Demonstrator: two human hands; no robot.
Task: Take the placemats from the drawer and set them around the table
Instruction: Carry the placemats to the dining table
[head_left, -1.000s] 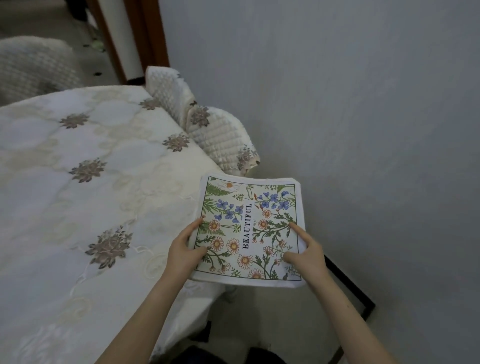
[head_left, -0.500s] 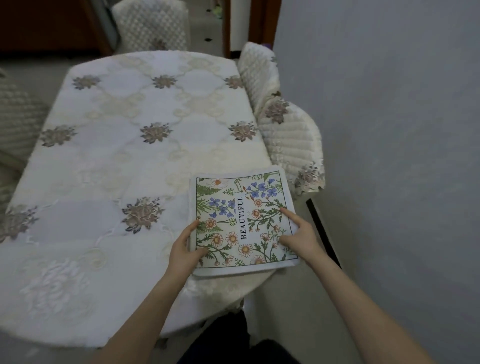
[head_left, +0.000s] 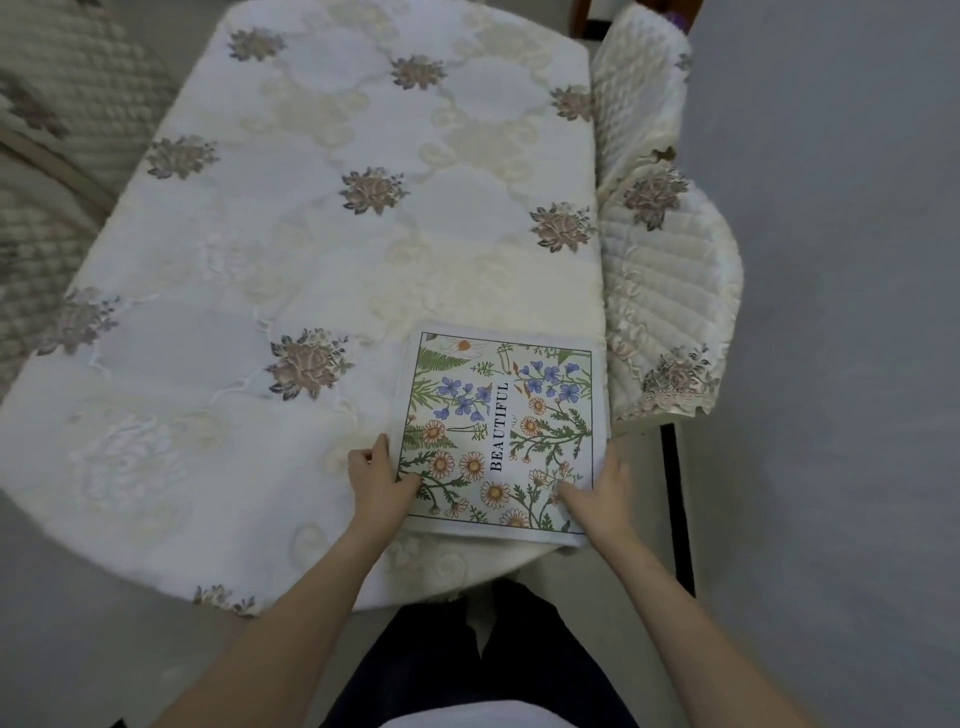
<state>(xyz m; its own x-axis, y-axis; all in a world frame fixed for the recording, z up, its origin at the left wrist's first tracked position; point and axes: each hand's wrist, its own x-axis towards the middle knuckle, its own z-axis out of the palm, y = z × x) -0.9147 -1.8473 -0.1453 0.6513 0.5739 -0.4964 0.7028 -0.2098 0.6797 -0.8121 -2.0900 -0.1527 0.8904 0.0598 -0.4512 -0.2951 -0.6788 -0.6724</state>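
A stack of square placemats (head_left: 498, 431), white with a flower print and the word BEAUTIFUL, lies on the near right corner of the table (head_left: 311, 234), which wears a cream embroidered cloth. My left hand (head_left: 376, 486) grips the stack's left near edge, thumb on top. My right hand (head_left: 597, 493) holds the right near edge, fingers curled over it. The stack's near right corner hangs slightly past the table edge.
A quilted cream chair (head_left: 660, 244) stands pushed in at the table's right side, close to the grey wall (head_left: 831, 312). Another quilted chair (head_left: 57, 119) is at the far left. My dark-trousered legs (head_left: 493, 649) are right against the table's near edge.
The placemat stack has come from beside the table onto its near right corner. My view has swung left and down over the table.
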